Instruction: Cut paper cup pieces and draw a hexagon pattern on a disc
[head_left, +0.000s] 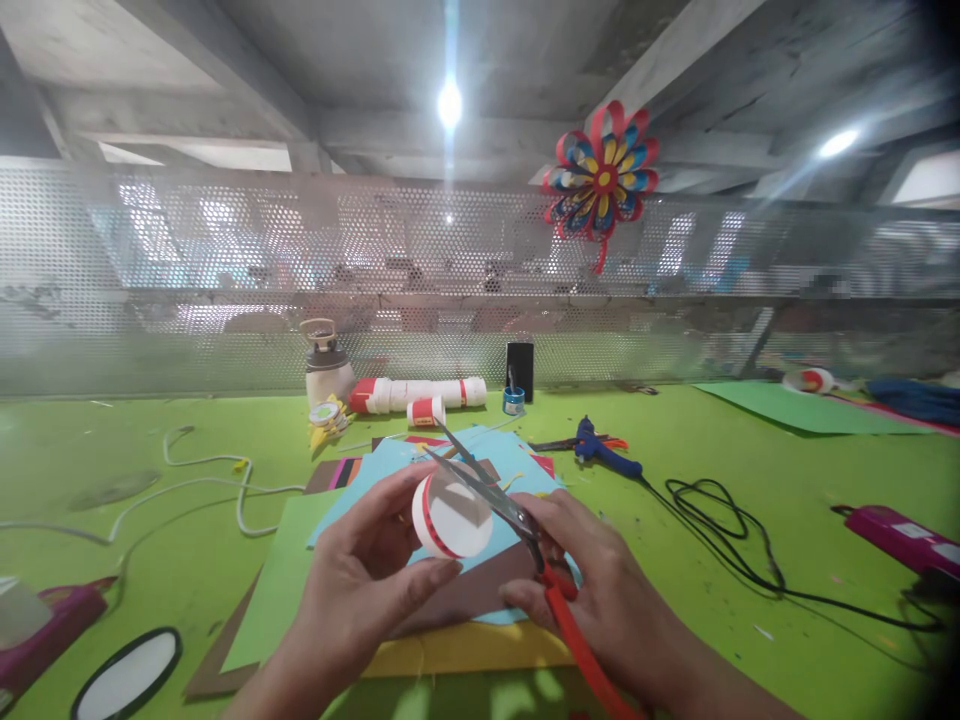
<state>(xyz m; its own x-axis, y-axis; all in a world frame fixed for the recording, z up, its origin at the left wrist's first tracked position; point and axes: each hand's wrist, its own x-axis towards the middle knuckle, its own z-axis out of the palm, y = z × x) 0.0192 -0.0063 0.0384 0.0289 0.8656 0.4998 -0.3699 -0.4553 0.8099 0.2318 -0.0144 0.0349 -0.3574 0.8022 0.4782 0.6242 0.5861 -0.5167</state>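
Note:
My left hand [375, 560] is closed around a short white paper cup piece [469, 520] with a red stripe, its round white face turned toward me. In my right hand [581, 560] is a pair of scissors [495, 495] with red handles. The blades are parted and point up to the left, over the top of the cup piece. Whether they touch its rim I cannot tell. Beneath both hands lies a stack of coloured paper, with light blue sheets [337, 500], a green sheet [274, 590] and a brown one on it.
A blue glue gun [604, 450] with a black cord lies to the right. Behind the paper are a red and white paper cup [425, 411], a row of stacked cups [420, 394], a phone [520, 370] and a bottle [327, 370]. Purple power strips [900, 540] sit at both sides.

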